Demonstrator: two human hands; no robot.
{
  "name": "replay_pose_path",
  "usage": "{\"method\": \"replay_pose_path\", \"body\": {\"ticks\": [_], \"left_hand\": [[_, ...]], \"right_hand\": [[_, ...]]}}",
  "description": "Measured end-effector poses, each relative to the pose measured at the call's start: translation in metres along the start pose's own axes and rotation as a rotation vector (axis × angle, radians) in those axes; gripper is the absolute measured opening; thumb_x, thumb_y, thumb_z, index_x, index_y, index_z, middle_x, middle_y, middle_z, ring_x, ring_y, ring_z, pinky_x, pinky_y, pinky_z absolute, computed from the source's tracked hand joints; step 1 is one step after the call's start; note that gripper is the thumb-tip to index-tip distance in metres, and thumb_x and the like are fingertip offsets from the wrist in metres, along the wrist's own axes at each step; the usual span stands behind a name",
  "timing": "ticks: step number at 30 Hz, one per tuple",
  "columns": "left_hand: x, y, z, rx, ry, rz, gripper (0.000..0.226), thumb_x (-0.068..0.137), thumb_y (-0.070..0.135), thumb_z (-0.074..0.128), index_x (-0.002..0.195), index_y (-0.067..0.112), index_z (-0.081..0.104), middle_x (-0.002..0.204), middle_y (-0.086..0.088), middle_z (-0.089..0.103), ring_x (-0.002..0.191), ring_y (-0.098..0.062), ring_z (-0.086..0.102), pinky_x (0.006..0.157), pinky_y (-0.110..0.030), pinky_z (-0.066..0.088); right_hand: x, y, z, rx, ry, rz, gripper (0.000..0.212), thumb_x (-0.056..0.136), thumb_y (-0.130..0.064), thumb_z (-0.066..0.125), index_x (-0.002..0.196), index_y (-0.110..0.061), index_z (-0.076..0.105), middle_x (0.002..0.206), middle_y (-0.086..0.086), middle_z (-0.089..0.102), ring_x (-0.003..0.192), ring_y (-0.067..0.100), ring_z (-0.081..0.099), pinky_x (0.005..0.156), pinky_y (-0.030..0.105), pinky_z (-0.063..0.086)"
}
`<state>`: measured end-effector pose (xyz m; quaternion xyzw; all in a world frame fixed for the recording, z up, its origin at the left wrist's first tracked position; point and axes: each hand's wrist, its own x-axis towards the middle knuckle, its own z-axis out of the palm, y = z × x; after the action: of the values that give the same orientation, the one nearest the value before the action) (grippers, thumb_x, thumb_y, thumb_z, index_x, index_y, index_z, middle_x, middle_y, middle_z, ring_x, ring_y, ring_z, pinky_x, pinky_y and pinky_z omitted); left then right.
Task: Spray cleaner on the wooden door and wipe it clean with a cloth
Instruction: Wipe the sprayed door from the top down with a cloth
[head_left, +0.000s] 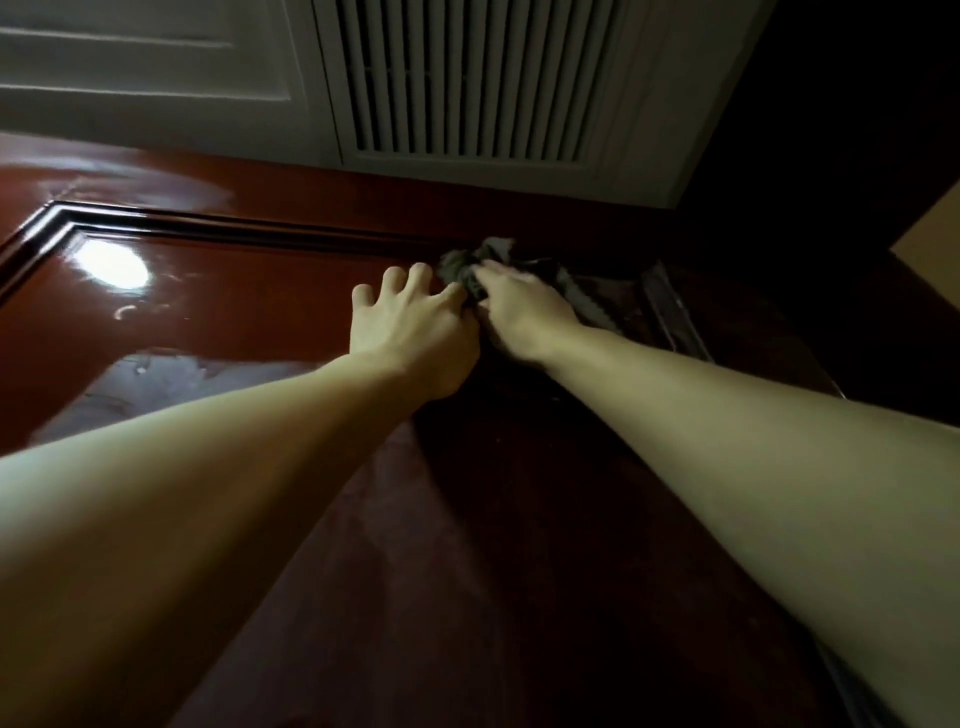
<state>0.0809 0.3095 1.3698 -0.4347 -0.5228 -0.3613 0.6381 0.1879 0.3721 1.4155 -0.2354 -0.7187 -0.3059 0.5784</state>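
Right hand (524, 312) presses cloth (475, 262) on door (234, 312)

A: What can you see of the person?

B: Two bare forearms, one from each lower corner, ending in the left hand (410, 327) and the right hand (524, 317).

A: Any sleeves?

B: None in view; both arms are uncovered right to the picture's edge.

A: Rings, a watch, gloves?

B: Wrists and fingers look plain. Nails are short, though the light is dim.
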Motion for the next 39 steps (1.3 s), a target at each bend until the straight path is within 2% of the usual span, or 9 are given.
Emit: {"method": "replay_pose_path", "body": {"ticks": [3, 10, 16, 19, 22, 24, 29, 32, 39], "left_hand": [[0.006, 0.028, 0.006, 0.026, -0.015, -0.011, 0.043, 0.098, 0.043, 0.029, 0.134, 0.027, 0.045, 0.138, -0.010, 0.039, 0.128, -0.032, 0.031, 0.100, -0.049, 0.026], [0.019, 0.094, 0.017, 0.029, -0.022, -0.021, 0.042, 0.098, 0.043, 0.028, 0.131, 0.023, 0.045, 0.139, -0.012, 0.038, 0.129, -0.032, 0.031, 0.102, -0.049, 0.027], [0.026, 0.128, 0.026, 0.035, -0.026, -0.051, 0.044, 0.097, 0.045, 0.033, 0.134, 0.024, 0.043, 0.142, -0.011, 0.035, 0.131, -0.031, 0.030, 0.103, -0.047, 0.027], [0.025, 0.135, 0.027, 0.023, -0.019, -0.051, 0.043, 0.098, 0.043, 0.031, 0.134, 0.023, 0.041, 0.142, -0.013, 0.034, 0.131, -0.032, 0.029, 0.103, -0.047, 0.027], [0.026, 0.131, 0.029, 0.032, 0.011, -0.036, 0.043, 0.098, 0.043, 0.032, 0.134, 0.022, 0.041, 0.141, -0.013, 0.034, 0.130, -0.033, 0.031, 0.102, -0.048, 0.028], [0.025, 0.129, 0.030, 0.054, 0.028, -0.021, 0.043, 0.097, 0.044, 0.032, 0.134, 0.023, 0.041, 0.140, -0.012, 0.035, 0.128, -0.032, 0.032, 0.101, -0.048, 0.029], [0.028, 0.135, 0.030, 0.046, 0.014, -0.025, 0.044, 0.098, 0.044, 0.033, 0.134, 0.020, 0.039, 0.142, -0.012, 0.033, 0.130, -0.032, 0.031, 0.102, -0.047, 0.028], [0.031, 0.142, 0.030, 0.019, 0.006, -0.035, 0.042, 0.098, 0.041, 0.033, 0.133, 0.019, 0.039, 0.139, -0.011, 0.035, 0.129, -0.032, 0.031, 0.101, -0.046, 0.028], [0.037, 0.171, 0.035, 0.003, -0.019, -0.012, 0.041, 0.098, 0.038, 0.032, 0.135, 0.020, 0.036, 0.141, -0.011, 0.032, 0.131, -0.032, 0.029, 0.102, -0.046, 0.027]], "right_hand": [[0.001, 0.029, -0.007, 0.011, 0.031, -0.002, 0.048, 0.103, -0.021, 0.036, 0.150, -0.015, 0.031, 0.159, 0.005, 0.026, 0.144, 0.028, 0.027, 0.115, 0.034, 0.024], [-0.037, 0.118, -0.027, -0.009, 0.130, 0.188, 0.040, 0.101, -0.021, 0.034, 0.139, -0.014, 0.044, 0.144, 0.007, 0.046, 0.131, 0.029, 0.042, 0.103, 0.036, 0.035], [-0.078, 0.142, -0.020, -0.076, 0.255, 0.086, 0.027, 0.098, -0.018, 0.037, 0.114, -0.011, 0.058, 0.122, 0.005, 0.061, 0.119, 0.026, 0.051, 0.099, 0.036, 0.036], [-0.056, 0.150, -0.028, -0.038, 0.176, 0.072, 0.030, 0.100, -0.024, 0.036, 0.120, -0.010, 0.054, 0.133, 0.007, 0.054, 0.128, 0.027, 0.043, 0.103, 0.036, 0.033], [-0.023, 0.159, -0.038, -0.046, 0.050, 0.066, 0.046, 0.103, -0.029, 0.029, 0.147, -0.015, 0.035, 0.161, 0.003, 0.021, 0.147, 0.024, 0.017, 0.118, 0.038, 0.014], [-0.011, 0.165, -0.040, -0.054, -0.005, 0.070, 0.052, 0.103, -0.029, 0.025, 0.154, -0.017, 0.022, 0.164, -0.001, 0.006, 0.150, 0.023, 0.005, 0.121, 0.038, 0.003], [-0.054, 0.157, -0.025, -0.039, 0.124, 0.120, 0.047, 0.102, -0.025, 0.030, 0.148, -0.014, 0.035, 0.160, 0.001, 0.022, 0.148, 0.022, 0.016, 0.120, 0.035, 0.014], [-0.086, 0.148, -0.014, -0.023, 0.171, 0.123, 0.047, 0.103, -0.024, 0.029, 0.148, -0.014, 0.035, 0.160, 0.000, 0.025, 0.148, 0.020, 0.016, 0.121, 0.033, 0.011], [-0.032, 0.170, -0.028, -0.061, 0.042, 0.083, 0.049, 0.103, -0.028, 0.030, 0.151, -0.019, 0.028, 0.163, -0.002, 0.012, 0.149, 0.021, 0.007, 0.122, 0.039, 0.004]]}}
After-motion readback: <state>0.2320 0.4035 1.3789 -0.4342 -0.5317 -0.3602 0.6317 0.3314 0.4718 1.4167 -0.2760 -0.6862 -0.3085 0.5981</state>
